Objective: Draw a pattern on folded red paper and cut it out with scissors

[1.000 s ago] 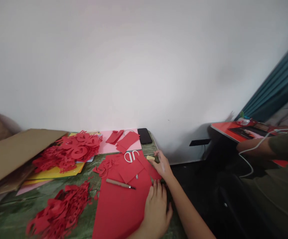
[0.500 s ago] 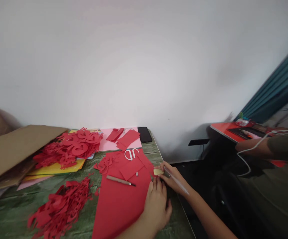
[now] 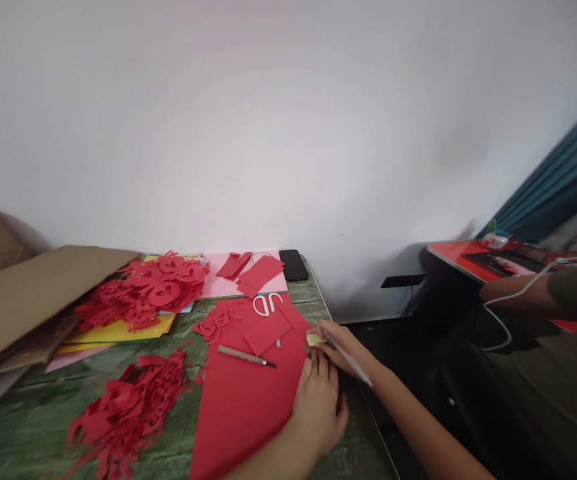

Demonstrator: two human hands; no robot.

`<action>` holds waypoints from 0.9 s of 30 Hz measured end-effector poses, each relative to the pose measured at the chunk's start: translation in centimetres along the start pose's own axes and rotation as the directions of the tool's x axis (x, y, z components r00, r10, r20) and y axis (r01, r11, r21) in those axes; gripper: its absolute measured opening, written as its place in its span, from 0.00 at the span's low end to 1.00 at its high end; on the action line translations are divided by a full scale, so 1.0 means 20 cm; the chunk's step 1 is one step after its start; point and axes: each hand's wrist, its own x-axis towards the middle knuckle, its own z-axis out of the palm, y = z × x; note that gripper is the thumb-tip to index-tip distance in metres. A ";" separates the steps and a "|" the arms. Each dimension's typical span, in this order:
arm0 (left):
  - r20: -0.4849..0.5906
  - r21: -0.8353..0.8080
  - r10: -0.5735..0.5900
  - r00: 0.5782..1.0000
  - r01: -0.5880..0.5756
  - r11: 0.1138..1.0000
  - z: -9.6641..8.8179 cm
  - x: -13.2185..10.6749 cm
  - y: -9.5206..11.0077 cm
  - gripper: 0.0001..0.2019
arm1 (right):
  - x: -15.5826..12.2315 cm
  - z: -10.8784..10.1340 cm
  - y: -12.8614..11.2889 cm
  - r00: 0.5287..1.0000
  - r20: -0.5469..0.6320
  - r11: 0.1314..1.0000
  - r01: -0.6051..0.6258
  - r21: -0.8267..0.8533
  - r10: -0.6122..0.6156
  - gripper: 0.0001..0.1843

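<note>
My left hand [image 3: 318, 403] lies flat, fingers together, on the right edge of a large red paper sheet [image 3: 243, 400] on the green table [image 3: 28, 427]. My right hand [image 3: 341, 347] is closed round a thin white pencil [image 3: 351, 361] and pinches a small yellow eraser [image 3: 313, 339] at the sheet's upper right corner, just above my left fingertips. A craft knife [image 3: 245, 356] rests on the red sheet to the left of both hands.
White-handled scissors [image 3: 267, 303] and folded red pieces lie behind the sheet. Heaps of red paper cuttings [image 3: 128, 410] [image 3: 151, 290] sit at left, with a cardboard sheet [image 3: 28, 293], yellow paper and a black phone [image 3: 293, 265]. Another person's arm [image 3: 528, 293] rests at a red desk at right.
My right hand reached to the table's right edge, picked up the yellow eraser and came back with it and the pencil to the sheet's corner. My left hand stayed pressed on the sheet.
</note>
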 end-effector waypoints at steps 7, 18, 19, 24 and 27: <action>0.029 -0.028 0.020 0.999 -0.019 0.999 -0.02 0.00 0.00 0.26 | 0.01 0.02 0.00 1.000 0.019 0.998 0.022 -0.060 -0.021 0.08; -0.010 -0.008 0.028 1.000 -0.028 1.000 0.01 0.00 0.00 0.25 | 0.02 0.03 -0.01 1.000 0.006 1.000 0.018 -0.012 -0.018 0.10; -0.019 -0.001 0.031 0.999 -0.031 1.000 0.01 0.00 -0.01 0.25 | 0.03 0.03 0.00 1.000 -0.006 1.000 0.015 0.006 -0.015 0.10; -0.043 0.054 0.024 0.999 -0.021 0.998 0.04 -0.01 -0.01 0.26 | 0.01 0.00 0.02 0.993 -0.113 0.996 -0.028 0.089 0.038 0.10; -0.033 0.080 0.036 0.999 -0.033 0.996 0.06 -0.01 -0.01 0.26 | -0.03 -0.04 0.01 0.995 -0.088 0.989 -0.034 0.145 0.048 0.10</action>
